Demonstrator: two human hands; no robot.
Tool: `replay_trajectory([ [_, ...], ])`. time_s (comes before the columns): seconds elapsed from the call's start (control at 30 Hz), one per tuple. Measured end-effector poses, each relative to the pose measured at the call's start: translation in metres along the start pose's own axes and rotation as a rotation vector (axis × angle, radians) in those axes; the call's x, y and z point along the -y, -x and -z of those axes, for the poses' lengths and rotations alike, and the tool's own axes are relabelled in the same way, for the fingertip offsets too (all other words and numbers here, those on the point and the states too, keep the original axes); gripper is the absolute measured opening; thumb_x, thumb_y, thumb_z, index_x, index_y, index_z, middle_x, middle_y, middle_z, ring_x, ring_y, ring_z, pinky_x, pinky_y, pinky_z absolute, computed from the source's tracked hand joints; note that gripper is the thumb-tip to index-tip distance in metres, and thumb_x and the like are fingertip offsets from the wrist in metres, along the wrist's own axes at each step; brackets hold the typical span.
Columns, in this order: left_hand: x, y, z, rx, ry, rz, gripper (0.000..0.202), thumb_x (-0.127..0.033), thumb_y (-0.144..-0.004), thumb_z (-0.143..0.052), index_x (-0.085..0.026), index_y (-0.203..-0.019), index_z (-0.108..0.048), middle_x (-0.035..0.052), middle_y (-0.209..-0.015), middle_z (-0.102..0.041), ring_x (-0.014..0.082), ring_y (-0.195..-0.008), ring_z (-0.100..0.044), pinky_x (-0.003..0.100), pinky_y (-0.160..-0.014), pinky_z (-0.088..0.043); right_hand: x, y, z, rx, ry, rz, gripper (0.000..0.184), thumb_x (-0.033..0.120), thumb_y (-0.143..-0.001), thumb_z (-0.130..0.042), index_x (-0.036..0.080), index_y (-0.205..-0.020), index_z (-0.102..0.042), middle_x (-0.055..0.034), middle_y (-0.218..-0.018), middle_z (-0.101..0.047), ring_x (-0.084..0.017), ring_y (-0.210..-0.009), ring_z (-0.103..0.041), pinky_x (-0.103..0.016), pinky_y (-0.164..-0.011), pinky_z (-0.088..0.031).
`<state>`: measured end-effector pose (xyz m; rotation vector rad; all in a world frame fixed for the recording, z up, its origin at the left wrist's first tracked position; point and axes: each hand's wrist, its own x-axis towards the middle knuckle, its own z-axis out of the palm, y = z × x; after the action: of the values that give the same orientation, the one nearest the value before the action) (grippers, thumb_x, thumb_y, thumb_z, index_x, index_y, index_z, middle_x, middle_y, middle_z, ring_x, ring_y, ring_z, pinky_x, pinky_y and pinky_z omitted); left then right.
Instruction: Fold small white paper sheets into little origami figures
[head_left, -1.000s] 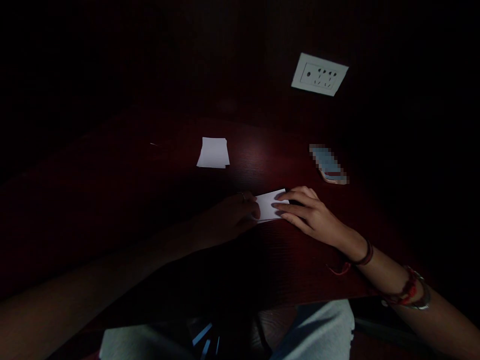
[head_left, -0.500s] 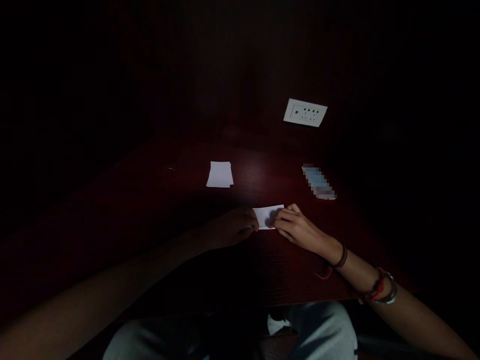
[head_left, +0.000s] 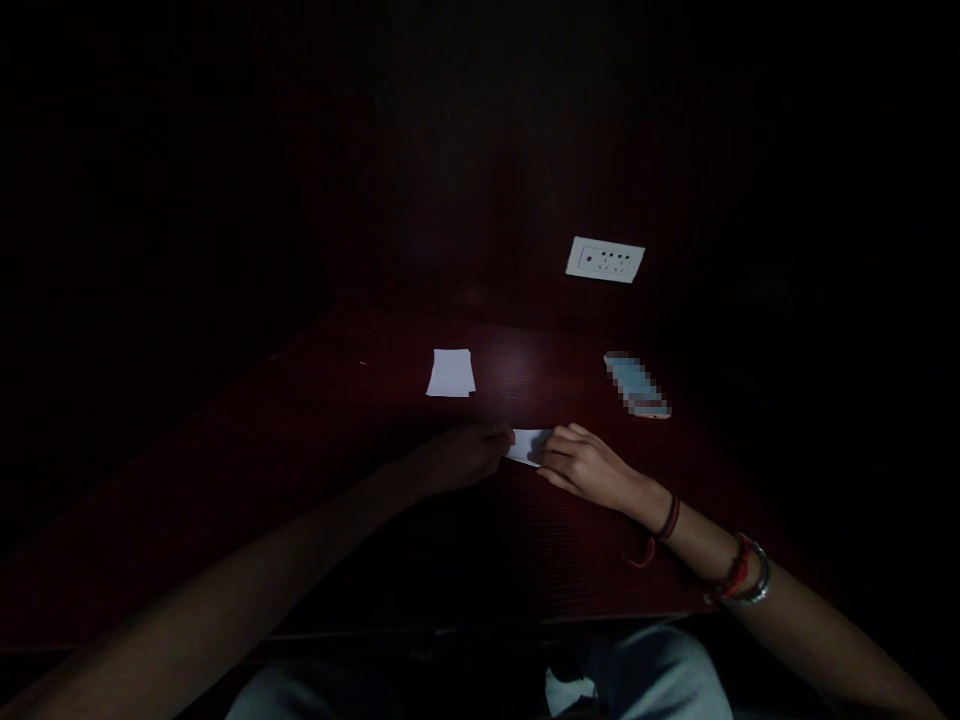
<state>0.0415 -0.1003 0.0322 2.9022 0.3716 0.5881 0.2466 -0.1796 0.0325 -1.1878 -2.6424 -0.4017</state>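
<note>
Between my hands is a narrow strip of folded white paper (head_left: 526,446), low over the dark red table. My left hand (head_left: 472,452) is in shadow, its fingers closed on the paper's left end. At the other end my right hand (head_left: 581,462) has its fingers curled over the paper, covering that end. A small stack of white paper sheets (head_left: 451,373) lies on the table beyond my left hand, its edges slightly uneven.
A phone (head_left: 637,385) with a blurred-out screen lies beyond my right hand. A white power socket (head_left: 605,260) is set in the dark wall behind the table (head_left: 600,560). The table's front edge runs above my knees. The surroundings are very dark.
The view has tilted up a little, so everything sits lower. Less of the folded paper shows between my hands, and my right hand covers more of it.
</note>
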Motion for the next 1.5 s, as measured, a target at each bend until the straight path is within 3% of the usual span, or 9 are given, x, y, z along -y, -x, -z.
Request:
replay_trajectory([
  [0.13,0.001,0.0,0.004,-0.091,0.026,0.062,0.021,-0.006,-0.077,-0.039,-0.014,-0.094,-0.049,0.0062,-0.097,-0.051,0.0139,-0.087,-0.051,0.027,-0.078,-0.044,0.004,-0.014,0.006,-0.067,-0.025,-0.091,0.019,0.023,-0.084,-0.043,0.015,-0.081,-0.06,-0.0053,-0.074,-0.057,-0.015,-0.074,-0.046,-0.029,-0.069,-0.034],
  [0.3,0.002,-0.002,0.006,-0.206,0.088,0.112,0.012,-0.01,-0.08,-0.041,-0.016,-0.087,-0.049,0.0058,-0.103,-0.047,0.0151,-0.097,-0.046,0.031,-0.086,-0.041,-0.003,-0.027,0.01,-0.126,-0.104,-0.213,0.02,0.022,-0.083,-0.042,0.014,-0.075,-0.058,-0.0043,-0.073,-0.055,-0.014,-0.071,-0.045,-0.027,-0.069,-0.032],
  [0.47,0.0,-0.004,0.004,-0.232,0.09,0.17,0.011,-0.013,-0.084,-0.039,-0.016,-0.086,-0.05,0.0064,-0.104,-0.045,0.0155,-0.098,-0.046,0.032,-0.085,-0.041,-0.003,-0.028,0.007,-0.15,-0.198,-0.251,0.017,0.021,-0.083,-0.044,0.015,-0.081,-0.059,-0.0039,-0.077,-0.057,-0.015,-0.074,-0.047,-0.027,-0.07,-0.031],
  [0.77,-0.007,-0.006,-0.002,-0.302,-0.004,0.084,0.01,-0.013,-0.081,-0.045,-0.015,-0.086,-0.053,0.0065,-0.106,-0.046,0.0181,-0.101,-0.044,0.035,-0.086,-0.041,0.006,-0.026,0.002,-0.198,-0.156,-0.25,0.023,0.026,-0.085,-0.04,0.018,-0.087,-0.061,-0.0035,-0.073,-0.058,-0.015,-0.071,-0.047,-0.031,-0.071,-0.028],
  [0.97,-0.007,-0.007,-0.005,-0.384,0.017,0.077,0.009,-0.012,-0.078,-0.048,-0.017,-0.084,-0.053,0.0052,-0.106,-0.046,0.0183,-0.101,-0.045,0.036,-0.085,-0.042,0.007,-0.029,0.004,-0.231,-0.282,-0.278,0.016,0.022,-0.082,-0.044,0.018,-0.084,-0.06,-0.0024,-0.074,-0.059,-0.014,-0.071,-0.049,-0.03,-0.072,-0.028],
  [1.2,-0.007,-0.007,0.0,-0.372,0.04,0.091,0.008,-0.011,-0.078,-0.048,-0.017,-0.078,-0.052,0.0047,-0.109,-0.042,0.018,-0.104,-0.043,0.035,-0.087,-0.04,0.0,-0.021,0.007,-0.224,-0.338,-0.305,0.009,0.018,-0.076,-0.048,0.017,-0.073,-0.056,-0.0007,-0.07,-0.056,-0.013,-0.068,-0.048,-0.028,-0.07,-0.028],
  [1.5,0.004,0.0,0.011,-0.38,0.044,0.159,0.008,-0.009,-0.076,-0.048,-0.016,-0.076,-0.053,0.0042,-0.107,-0.043,0.0168,-0.101,-0.044,0.03,-0.084,-0.039,-0.027,-0.007,0.013,-0.168,-0.273,-0.303,0.01,0.017,-0.075,-0.046,0.017,-0.067,-0.052,-0.0002,-0.066,-0.055,-0.013,-0.066,-0.048,-0.029,-0.071,-0.028],
])
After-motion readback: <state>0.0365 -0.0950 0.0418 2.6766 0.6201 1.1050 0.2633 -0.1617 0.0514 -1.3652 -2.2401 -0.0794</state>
